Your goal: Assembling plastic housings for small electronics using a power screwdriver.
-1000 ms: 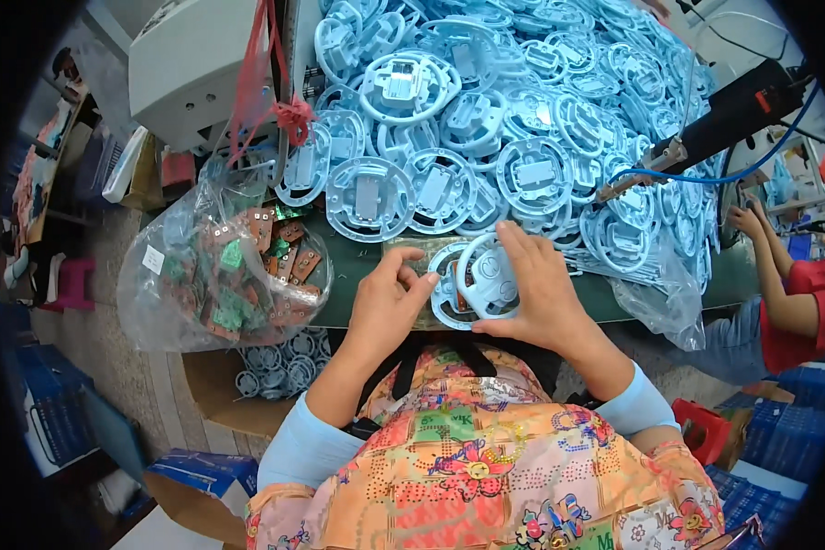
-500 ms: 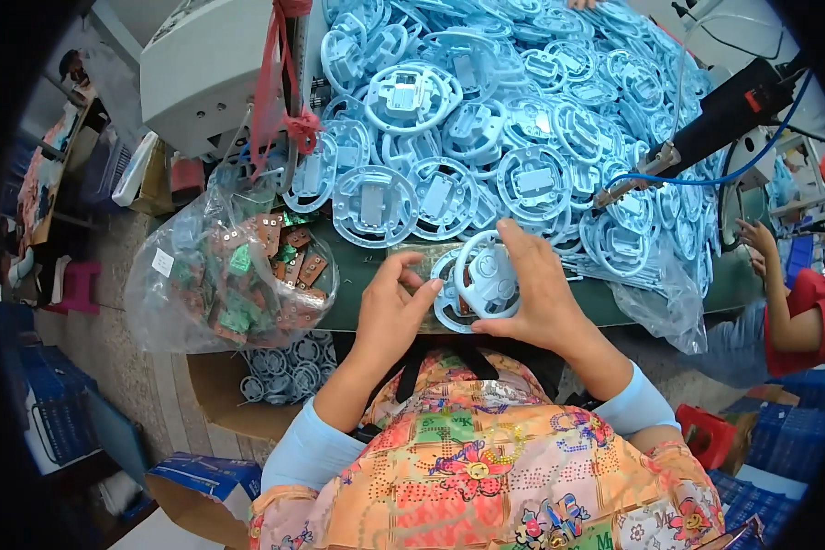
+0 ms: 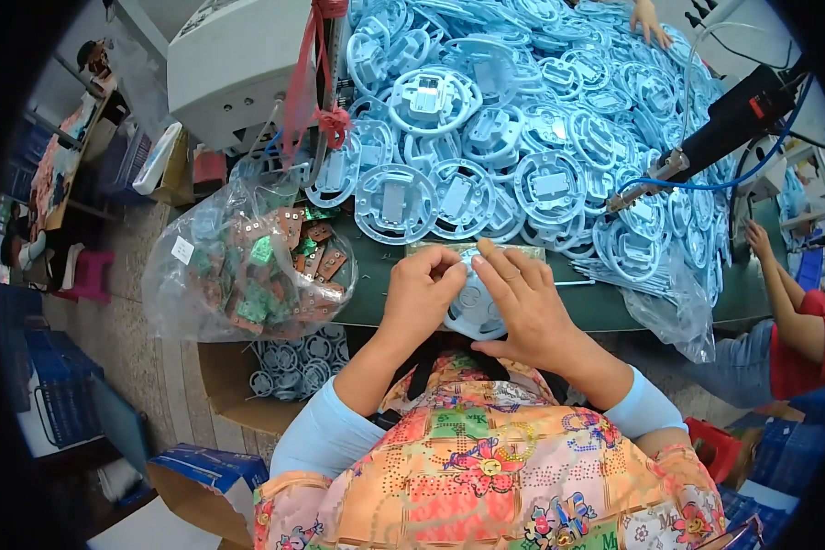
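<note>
A light blue plastic toy steering wheel [image 3: 472, 313] lies face up at the table's front edge, between my hands. My right hand [image 3: 528, 298] covers its right side, its fingers over the top and the thumb at the lower rim. My left hand [image 3: 423, 291] is closed, with fingers and thumb pinched together at the wheel's upper left rim. My fingers hide much of the wheel. Behind it lies a flat board [image 3: 532, 253], partly covered. A large heap of similar blue wheel parts [image 3: 550, 186] fills the table beyond.
To the left sits a clear bag [image 3: 182, 284] of brown and green circuit boards [image 3: 264, 249]. A black powered screwdriver [image 3: 741, 117] with a blue cable hangs at right. Below left stands a carton [image 3: 225, 385] of blue parts. Another person's hand [image 3: 649, 20] touches the heap's far edge.
The upper wheel piece, tilted over a ring before, now lies flat. My left hand has come in from beside it to its rim. At the far edge, another person's hand reaches further in.
</note>
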`<act>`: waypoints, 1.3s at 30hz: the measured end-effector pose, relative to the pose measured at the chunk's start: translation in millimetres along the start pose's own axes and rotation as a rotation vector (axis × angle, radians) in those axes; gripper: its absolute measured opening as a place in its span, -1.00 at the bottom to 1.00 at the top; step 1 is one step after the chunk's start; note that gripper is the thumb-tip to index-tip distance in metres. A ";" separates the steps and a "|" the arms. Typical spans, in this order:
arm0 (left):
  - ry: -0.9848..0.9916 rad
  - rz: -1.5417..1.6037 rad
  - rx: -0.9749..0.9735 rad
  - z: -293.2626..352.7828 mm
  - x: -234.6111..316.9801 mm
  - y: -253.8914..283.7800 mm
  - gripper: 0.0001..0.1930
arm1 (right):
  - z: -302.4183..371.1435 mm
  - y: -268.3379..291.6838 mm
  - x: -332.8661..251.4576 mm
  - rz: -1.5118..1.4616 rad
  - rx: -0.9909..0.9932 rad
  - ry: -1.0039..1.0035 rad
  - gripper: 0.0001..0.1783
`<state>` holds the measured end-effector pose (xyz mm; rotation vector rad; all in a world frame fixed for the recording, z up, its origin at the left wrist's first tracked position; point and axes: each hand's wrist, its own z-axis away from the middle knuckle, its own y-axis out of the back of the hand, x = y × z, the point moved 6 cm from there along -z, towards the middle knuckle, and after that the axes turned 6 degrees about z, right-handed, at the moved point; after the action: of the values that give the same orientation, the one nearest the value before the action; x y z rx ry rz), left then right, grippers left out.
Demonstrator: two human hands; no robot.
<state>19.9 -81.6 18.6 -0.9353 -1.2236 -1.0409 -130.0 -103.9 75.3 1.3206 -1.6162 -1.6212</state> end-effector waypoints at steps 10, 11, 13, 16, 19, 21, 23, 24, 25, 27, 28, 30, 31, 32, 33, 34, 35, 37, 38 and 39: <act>-0.188 -0.182 0.419 8.7 11.5 79.1 -0.76 | 8.4 9.4 32.3 -0.021 0.168 -0.163 0.29; -0.239 -0.263 0.419 12.6 18.3 74.9 -0.75 | 10.3 10.4 34.7 0.033 0.204 -0.169 0.28; -0.172 -0.265 0.268 15.7 6.0 61.2 -0.69 | 9.9 5.3 34.9 -0.002 0.156 -0.214 0.28; 0.184 -0.040 -0.037 19.8 -17.8 22.4 -0.57 | 11.4 1.1 40.7 -0.066 0.065 -0.329 0.28; 0.255 -0.020 -0.153 22.0 -21.3 1.1 -0.56 | 17.4 0.4 62.4 -0.032 0.030 -0.336 0.29; 0.272 0.015 -0.158 19.8 -25.0 -1.0 -0.56 | 14.6 12.8 67.3 -0.042 0.016 -0.170 0.28; 0.286 0.085 -0.169 16.4 -30.5 0.0 -0.56 | 2.9 18.9 63.2 -0.024 -0.133 -0.086 0.28; 0.287 0.085 -0.176 15.5 -30.4 -0.2 -0.56 | -0.5 13.6 58.9 -0.008 -0.280 0.003 0.29; 0.299 0.100 -0.171 14.8 -30.8 0.1 -0.57 | -2.7 6.7 61.7 -0.005 -0.345 0.006 0.30; 0.303 0.115 -0.169 14.9 -29.6 -2.7 -0.57 | -4.4 0.3 73.3 0.006 -0.385 0.031 0.30; 0.303 0.122 -0.176 15.3 -29.1 -4.7 -0.57 | -3.4 -2.4 75.9 0.013 -0.428 0.060 0.29; 0.308 0.140 -0.166 15.9 -31.3 -3.3 -0.57 | -4.9 -0.9 78.9 0.002 -0.398 0.095 0.25; 0.307 0.141 -0.159 15.9 -31.9 -2.8 -0.57 | -4.9 1.7 84.3 -0.115 -0.381 0.011 0.24; 0.310 0.137 -0.160 16.9 -32.7 -2.5 -0.57 | -5.4 3.3 88.1 -0.235 -0.365 -0.072 0.22; 0.313 0.132 -0.160 17.8 -33.5 -2.1 -0.57 | -5.1 8.4 85.8 -0.244 -0.368 -0.122 0.19; 0.314 0.134 -0.150 18.0 -34.6 -1.0 -0.57 | -5.3 4.4 84.8 -0.246 -0.372 -0.113 0.19; 0.315 0.130 -0.158 16.5 -34.6 -1.9 -0.58 | -4.2 2.3 82.1 -0.181 -0.351 -0.046 0.18; 0.316 0.127 -0.168 15.4 -33.0 -2.7 -0.58 | -4.0 0.1 76.4 -0.119 -0.302 0.029 0.13; 0.322 0.124 -0.175 15.4 -32.0 -2.9 -0.58 | -5.5 -0.7 76.9 -0.118 -0.301 0.028 0.13; 0.329 0.121 -0.183 15.4 -31.2 -3.3 -0.57 | -7.6 0.6 77.3 -0.104 -0.275 0.042 0.06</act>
<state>11.4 -64.3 -10.6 -0.9223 -0.8011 -1.1703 -155.2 -174.6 55.3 1.3015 -1.2646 -1.7897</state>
